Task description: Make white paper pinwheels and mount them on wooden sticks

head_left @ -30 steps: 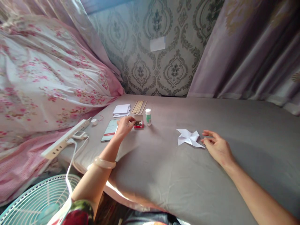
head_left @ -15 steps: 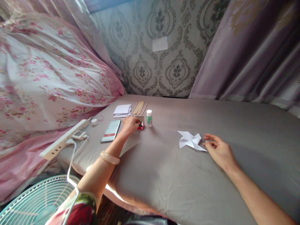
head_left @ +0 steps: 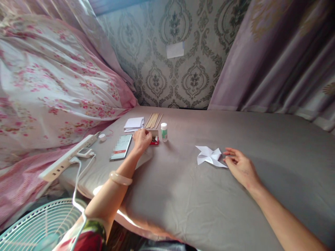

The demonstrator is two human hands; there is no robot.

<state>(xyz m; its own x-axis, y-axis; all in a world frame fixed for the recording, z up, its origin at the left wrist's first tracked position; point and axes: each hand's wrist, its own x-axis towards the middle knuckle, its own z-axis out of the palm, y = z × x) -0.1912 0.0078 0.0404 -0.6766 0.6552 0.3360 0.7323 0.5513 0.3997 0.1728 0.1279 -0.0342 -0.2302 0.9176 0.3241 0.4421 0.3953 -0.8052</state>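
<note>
My left hand (head_left: 142, 139) is closed at the left side of a small open red box (head_left: 155, 141) with small dark things inside. Its fingertips are pinched together, and what they hold, if anything, is too small to make out. A white paper pinwheel (head_left: 209, 156) lies flat on the grey sheet, its four-pointed shape folded toward the middle. Just right of the pinwheel hovers my right hand (head_left: 239, 165), fingers loosely curved and apart with nothing in them. A white bottle with a green label (head_left: 164, 132) stands upright beside the red box.
Behind the box lie several thin wooden sticks (head_left: 153, 120) and a stack of folded white paper (head_left: 134, 124). A phone (head_left: 121, 147) lies left of my left hand. Farther left are a white power strip (head_left: 69, 157) with cables, a small white cap (head_left: 102, 137) and a fan (head_left: 44, 226).
My left hand has lifted slightly out of the red box and moved a little left. The right hand stays beside the pinwheel. The whole view has shifted slightly.
</note>
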